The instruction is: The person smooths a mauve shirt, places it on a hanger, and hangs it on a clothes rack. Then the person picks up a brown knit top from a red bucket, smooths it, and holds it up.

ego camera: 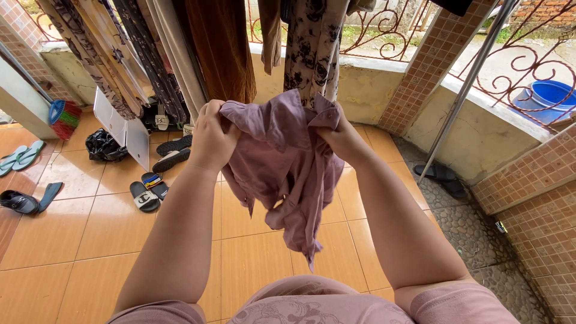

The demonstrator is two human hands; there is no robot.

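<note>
The floor is laid with glossy orange tiles, turning to a strip of grey pebbled paving to the right of the right hand. Left of the left hand lie black slides, a pair of dark shoes, a crumpled black bag and a white board standing on edge. Farther left rest green flip-flops and a black sandal. Well right of the right hand, dark slippers sit on the pebbles.

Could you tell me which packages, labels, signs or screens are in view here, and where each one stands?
Black plastic bag: crumpled and shiny, on the orange floor tiles at left.
White flat panels: propped beside the bag; kind unclear.
No labels, signs or screens show.
</note>
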